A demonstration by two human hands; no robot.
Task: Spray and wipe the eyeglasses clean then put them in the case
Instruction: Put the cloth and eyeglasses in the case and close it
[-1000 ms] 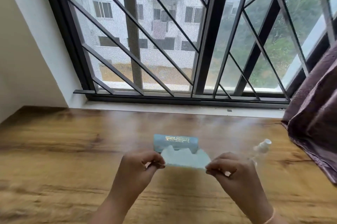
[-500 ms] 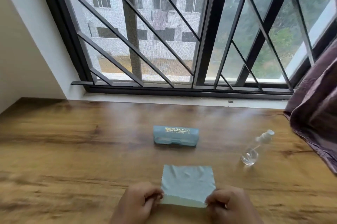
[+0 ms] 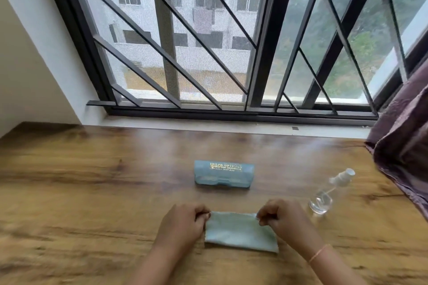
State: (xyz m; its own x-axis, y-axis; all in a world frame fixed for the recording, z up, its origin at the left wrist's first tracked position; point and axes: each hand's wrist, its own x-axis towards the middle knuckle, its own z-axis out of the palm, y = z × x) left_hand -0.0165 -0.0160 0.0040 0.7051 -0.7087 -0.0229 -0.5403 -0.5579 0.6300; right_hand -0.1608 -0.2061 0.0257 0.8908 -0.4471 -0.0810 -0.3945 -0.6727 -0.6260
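A pale blue cleaning cloth (image 3: pixel 239 231) lies folded on the wooden table (image 3: pixel 92 192), near the front. My left hand (image 3: pixel 183 224) pinches its far left corner and my right hand (image 3: pixel 281 219) pinches its far right corner. Behind the cloth sits a closed light blue eyeglass case (image 3: pixel 224 174) with gold lettering. A small clear spray bottle (image 3: pixel 328 194) with a white cap stands to the right of my right hand. No eyeglasses are in sight.
A barred window (image 3: pixel 231 41) with a white sill runs along the table's far edge. A purple curtain (image 3: pixel 403 136) hangs over the table's right side, close to the spray bottle. A white wall closes the left.
The cloth was held up in the air, then laid flat on the table. Now its far edge is folded toward me, so it lies doubled over, both hands still on its corners.
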